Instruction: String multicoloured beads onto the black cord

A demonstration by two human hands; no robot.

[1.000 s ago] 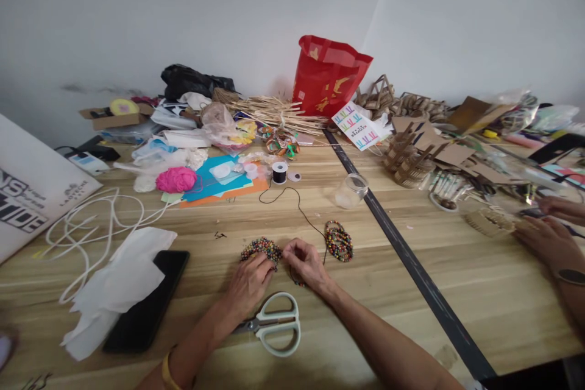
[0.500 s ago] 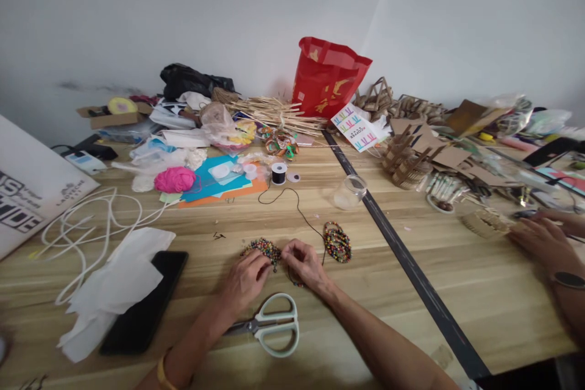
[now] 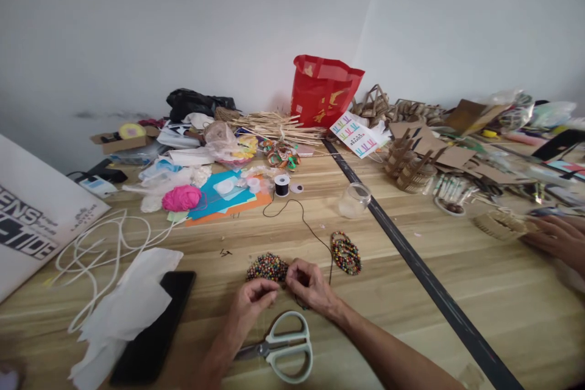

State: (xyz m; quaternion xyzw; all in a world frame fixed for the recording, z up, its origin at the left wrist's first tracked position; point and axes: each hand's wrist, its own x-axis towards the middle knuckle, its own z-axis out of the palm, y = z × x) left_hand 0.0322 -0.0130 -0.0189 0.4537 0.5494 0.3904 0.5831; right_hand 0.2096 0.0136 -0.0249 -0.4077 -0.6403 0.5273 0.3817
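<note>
A pile of small multicoloured beads (image 3: 267,267) lies on the table just beyond my hands. My left hand (image 3: 253,304) is at its near edge, thumb and forefinger drawn into a pinch; whatever is between them is too small to make out. Beside the pile, my right hand (image 3: 311,285) pinches the thin black cord (image 3: 315,233), part of which hides behind the hand and shows again below it. That cord leads back to a spool (image 3: 282,185). Coiled strands of strung beads (image 3: 346,253) rest to the right. Green-handled scissors (image 3: 289,347) lie nearest me.
A phone (image 3: 150,341) under white tissue (image 3: 132,298) and a white cable (image 3: 98,268) lie left. A clear jar (image 3: 354,200) stands by the black strip (image 3: 425,268). Craft supplies and a red bag (image 3: 324,88) line the wall. Another person's hand (image 3: 560,237) is at right.
My left hand has drawn back slightly from the bead pile, uncovering more of it. My right hand stays beside the pile. The whole view has shifted, with the table lower in it.
</note>
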